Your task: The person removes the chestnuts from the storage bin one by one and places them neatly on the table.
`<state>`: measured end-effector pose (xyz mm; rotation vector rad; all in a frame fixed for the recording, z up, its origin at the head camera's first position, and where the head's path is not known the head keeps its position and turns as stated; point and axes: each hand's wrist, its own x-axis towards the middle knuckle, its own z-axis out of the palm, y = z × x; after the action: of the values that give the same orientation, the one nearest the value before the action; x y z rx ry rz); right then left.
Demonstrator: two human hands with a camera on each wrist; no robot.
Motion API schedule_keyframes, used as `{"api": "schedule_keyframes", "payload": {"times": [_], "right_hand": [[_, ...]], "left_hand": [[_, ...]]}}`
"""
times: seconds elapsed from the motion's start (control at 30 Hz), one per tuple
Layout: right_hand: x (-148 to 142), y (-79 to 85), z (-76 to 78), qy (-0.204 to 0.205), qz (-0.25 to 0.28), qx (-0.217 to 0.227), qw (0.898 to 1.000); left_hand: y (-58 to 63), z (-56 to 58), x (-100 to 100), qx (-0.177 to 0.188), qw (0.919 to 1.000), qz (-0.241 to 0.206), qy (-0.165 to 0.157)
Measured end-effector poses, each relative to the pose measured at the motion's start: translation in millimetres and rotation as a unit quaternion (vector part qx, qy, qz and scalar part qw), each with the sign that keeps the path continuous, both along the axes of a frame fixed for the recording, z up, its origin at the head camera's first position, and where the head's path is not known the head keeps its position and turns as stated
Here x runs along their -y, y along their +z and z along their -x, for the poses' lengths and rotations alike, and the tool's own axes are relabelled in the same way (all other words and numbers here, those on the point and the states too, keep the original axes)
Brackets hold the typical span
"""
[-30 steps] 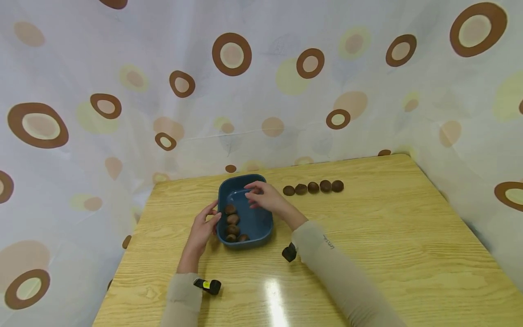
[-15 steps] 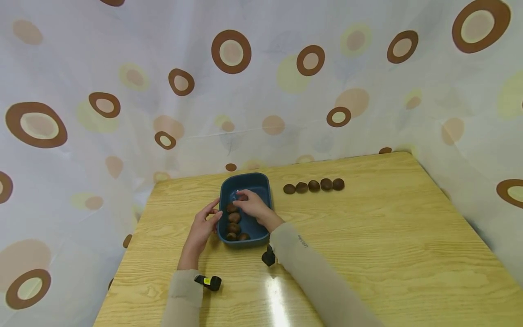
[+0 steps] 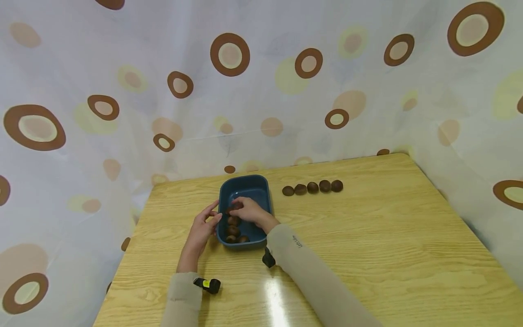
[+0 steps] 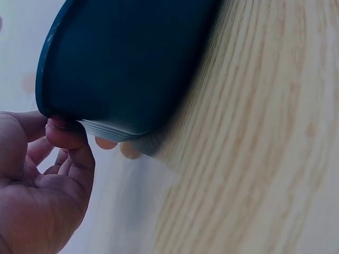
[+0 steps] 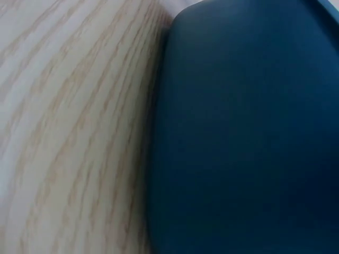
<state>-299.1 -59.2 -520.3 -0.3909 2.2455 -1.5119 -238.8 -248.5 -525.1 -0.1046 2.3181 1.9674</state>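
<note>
A dark blue, deep rectangular box (image 3: 262, 236) stands on the table, its outer wall filling much of both wrist views. My left hand (image 3: 202, 229) holds its left rim, the thumb and a finger pinching the edge in the left wrist view. Inside, several brown chestnuts (image 3: 233, 230) lie along the left wall, with another chestnut (image 3: 243, 239) beside them at the near end. My right hand (image 3: 251, 212) reaches into the box, its fingertips curled on a chestnut at the far end of that line. The fingers partly cover this chestnut. The right wrist view shows no hand.
Several more chestnuts (image 3: 313, 187) form a straight row on the wooden table (image 3: 367, 236), to the right of the box near the back edge. A patterned curtain (image 3: 269, 91) hangs behind the table and along its sides.
From above the box's far right part, my right hand has moved left and down to the line of chestnuts, then slightly nearer. My left hand stays on the rim.
</note>
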Motion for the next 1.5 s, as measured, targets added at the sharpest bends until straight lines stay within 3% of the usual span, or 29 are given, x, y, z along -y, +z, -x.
{"api": "schedule_keyframes", "payload": {"times": [0.9, 1.5], "right_hand": [[2.5, 0.1, -2.3, 0.005, -0.048, -0.068, 0.996], [-0.8, 1.8, -1.7, -0.014, -0.020, -0.085, 0.996]], "left_hand": [[-3.9, -0.5, -1.6, 0.006, 0.9996, -0.024, 0.010], [-4.2, -0.1, -1.7, 0.001, 0.9996, -0.026, 0.012]]}}
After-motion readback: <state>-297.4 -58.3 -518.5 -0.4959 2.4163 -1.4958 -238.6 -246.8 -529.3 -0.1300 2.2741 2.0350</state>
